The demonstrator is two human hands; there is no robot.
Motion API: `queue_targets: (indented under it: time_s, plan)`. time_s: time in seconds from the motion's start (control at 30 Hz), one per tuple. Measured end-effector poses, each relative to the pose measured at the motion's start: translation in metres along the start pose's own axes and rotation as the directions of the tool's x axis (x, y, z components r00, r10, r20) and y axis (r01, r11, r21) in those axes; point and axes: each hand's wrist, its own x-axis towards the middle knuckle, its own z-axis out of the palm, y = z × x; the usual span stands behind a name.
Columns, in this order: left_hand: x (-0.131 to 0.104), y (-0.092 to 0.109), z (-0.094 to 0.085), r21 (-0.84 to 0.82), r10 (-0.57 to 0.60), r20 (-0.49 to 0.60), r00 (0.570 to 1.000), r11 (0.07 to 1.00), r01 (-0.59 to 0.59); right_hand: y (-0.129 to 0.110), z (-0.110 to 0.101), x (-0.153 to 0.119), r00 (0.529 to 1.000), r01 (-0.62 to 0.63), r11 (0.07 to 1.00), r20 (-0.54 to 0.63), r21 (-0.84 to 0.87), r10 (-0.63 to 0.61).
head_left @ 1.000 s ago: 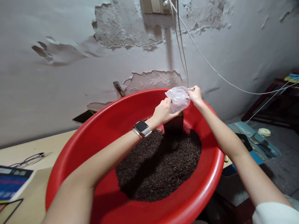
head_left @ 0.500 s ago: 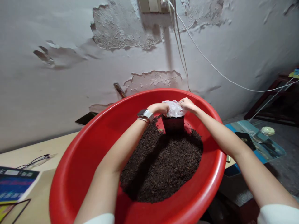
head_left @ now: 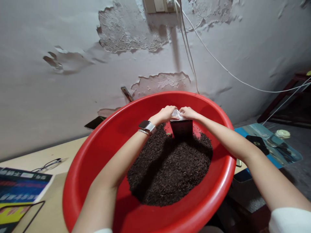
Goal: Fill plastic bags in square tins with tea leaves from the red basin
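Note:
A large red basin (head_left: pixel 97 155) holds a heap of dark, loose, tea-like leaves (head_left: pixel 175 171). Near its far wall stands a dark box (head_left: pixel 182 129), upright among the leaves. A whitish clear plastic bag (head_left: pixel 177 114) bunches at the box's open top. My left hand (head_left: pixel 167 113), with a watch on the wrist, is closed on the bag's left side. From the right, my right hand (head_left: pixel 189 112) pinches the bag just above the box's rim. Fingertips of both hands are partly hidden by the plastic. What lies inside the box cannot be seen.
The basin rests on a pale table (head_left: pixel 60 149) against a peeling wall. Eyeglasses (head_left: pixel 50 164) and a printed sheet (head_left: pixel 21 187) lie at left. White cables (head_left: pixel 218 64) hang along the wall. A glass jar (head_left: pixel 277 137) and dark phone-like object (head_left: pixel 257 144) lie at right.
Both hands have drawn closer together over the box. The plastic bag, which stood up higher before, is now pressed lower toward the rim. The view has shifted slightly.

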Motion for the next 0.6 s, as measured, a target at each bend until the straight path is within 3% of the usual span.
queue_targets:
  time_s: [0.1,0.2,0.3,0.4,0.43,0.5,0.6]
  plan:
    - [0.0,-0.007,-0.008,-0.019,-0.05,-0.034,0.998,0.999,0.05,0.002,-0.017,0.001,0.989,-0.009,0.987,-0.146,0.162,0.032]
    - [-0.004,-0.008,-0.016,-0.026,-0.069,-0.088,0.994,0.997,0.067,0.006,-0.037,0.002,0.966,-0.062,0.939,-0.218,0.337,0.142]
    - [-0.01,-0.002,-0.016,0.081,0.046,-0.185,0.982,0.996,-0.031,0.004,-0.049,0.0,0.933,-0.077,0.974,-0.33,0.211,0.146]
    - [-0.016,0.011,-0.011,0.239,0.157,-0.236,0.959,0.966,-0.099,-0.01,-0.052,-0.006,0.869,0.123,0.991,-0.476,-0.052,-0.133]
    - [-0.019,0.015,-0.01,0.273,0.17,-0.245,0.954,0.957,-0.1,-0.016,-0.051,-0.008,0.859,0.215,0.968,-0.446,-0.127,-0.249]
    - [-0.024,0.024,-0.01,0.299,0.192,-0.275,0.942,0.948,-0.106,-0.027,-0.05,-0.013,0.883,0.342,0.909,-0.249,-0.237,-0.397]
    - [-0.032,0.036,-0.015,0.23,0.218,-0.319,0.922,0.962,-0.148,-0.034,-0.048,-0.018,0.951,0.298,0.843,0.06,-0.448,-0.304]
